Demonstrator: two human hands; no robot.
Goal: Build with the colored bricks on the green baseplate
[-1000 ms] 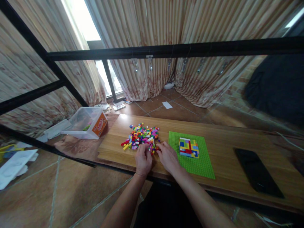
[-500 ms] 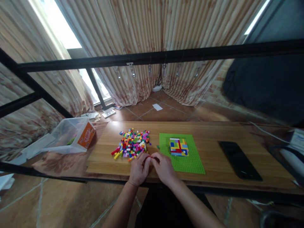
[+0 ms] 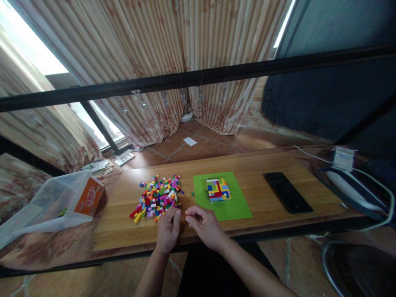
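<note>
1. Striped curtains (image 3: 148,62) fill the far side; I take 12 o'clock as straight ahead of the seated person.
2. Before them a wooden tabletop (image 3: 253,165) runs roughly 9 to 3.
3. Between 9 and 10 from the hands sits a clear plastic box (image 3: 34,225).
4. One green baseplate (image 3: 241,206) lies flat, nearly square, its right edge leaning 11 to 5.
5. Loose bricks (image 3: 159,196) spread in a pile between 11 and 12 from the left hand (image 3: 168,229), the nearer one. Its fingers are curled, thumb against forefinger; I can't tell what they hold.
6. On the baseplate stands a brick build (image 3: 219,189), about square, without a clear long axis. It lies near 1 o'clock from the right hand (image 3: 204,225), the closer of the two, not touching it. That hand's thumb and forefinger are narrowed; any piece there is too small to tell.
</note>
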